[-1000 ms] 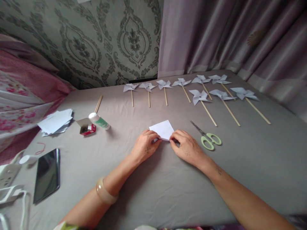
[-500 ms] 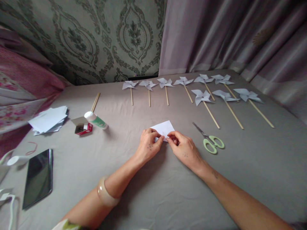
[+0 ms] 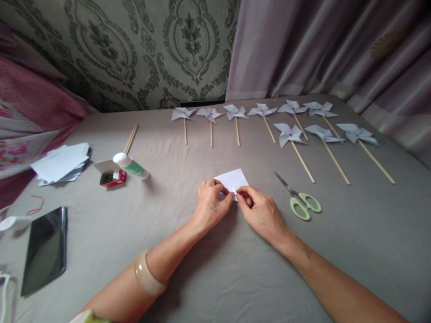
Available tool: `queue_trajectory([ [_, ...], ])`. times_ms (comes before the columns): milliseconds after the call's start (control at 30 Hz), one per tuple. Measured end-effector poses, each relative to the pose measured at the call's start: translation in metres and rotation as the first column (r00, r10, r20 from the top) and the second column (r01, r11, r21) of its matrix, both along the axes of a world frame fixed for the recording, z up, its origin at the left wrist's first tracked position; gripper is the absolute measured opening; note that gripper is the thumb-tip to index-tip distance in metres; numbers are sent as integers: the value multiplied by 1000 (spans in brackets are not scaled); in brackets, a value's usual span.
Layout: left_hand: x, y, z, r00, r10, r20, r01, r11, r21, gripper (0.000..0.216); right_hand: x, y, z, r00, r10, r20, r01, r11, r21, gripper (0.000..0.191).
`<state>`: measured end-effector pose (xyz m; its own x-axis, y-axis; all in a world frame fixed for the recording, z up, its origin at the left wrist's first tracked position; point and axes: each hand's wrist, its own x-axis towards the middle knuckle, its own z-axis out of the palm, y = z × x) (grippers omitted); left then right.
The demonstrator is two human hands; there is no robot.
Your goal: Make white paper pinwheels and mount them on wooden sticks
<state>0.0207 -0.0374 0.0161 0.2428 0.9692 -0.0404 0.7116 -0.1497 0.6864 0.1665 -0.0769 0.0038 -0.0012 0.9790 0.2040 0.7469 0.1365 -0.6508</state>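
Note:
A white sheet of paper [image 3: 235,177] lies at the middle of the cloth-covered table, its near edge pinched by both hands. My left hand [image 3: 214,202] has thumb and fingers closed on the paper's near left side. Right beside it, my right hand [image 3: 261,210] pinches the same near edge, the fingertips of both almost meeting. Part of that edge curls up between the thumbs; the fingers hide the rest. To the right of my right hand lie scissors [image 3: 299,197] with light green handles, blades pointing away to the left.
Several paper pinwheels [image 3: 291,133] on wooden sticks lie along the back and right. At left are a glue stick [image 3: 132,166], a small red box [image 3: 112,177] of small dark items, wooden sticks [image 3: 131,138], stacked paper [image 3: 62,162], a red string [image 3: 37,204] and a dark tablet [image 3: 45,251].
The view has shifted slightly, so table objects sit a little differently in it. Both hands keep their pinch on the paper, and its near edge now curls up a bit more.

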Motion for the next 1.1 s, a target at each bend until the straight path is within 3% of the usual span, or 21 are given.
queue_trajectory([
  [633, 3, -2, -7, 1000, 22, -7, -22, 998, 55, 12, 7, 1, 5, 983, 110, 150, -124, 988, 89, 28],
  [1100, 5, -3, -5, 999, 46, -13, -46, 998, 51, 14, 5, 2, 4, 960, 126, 249, -144, 988, 53, 32],
])
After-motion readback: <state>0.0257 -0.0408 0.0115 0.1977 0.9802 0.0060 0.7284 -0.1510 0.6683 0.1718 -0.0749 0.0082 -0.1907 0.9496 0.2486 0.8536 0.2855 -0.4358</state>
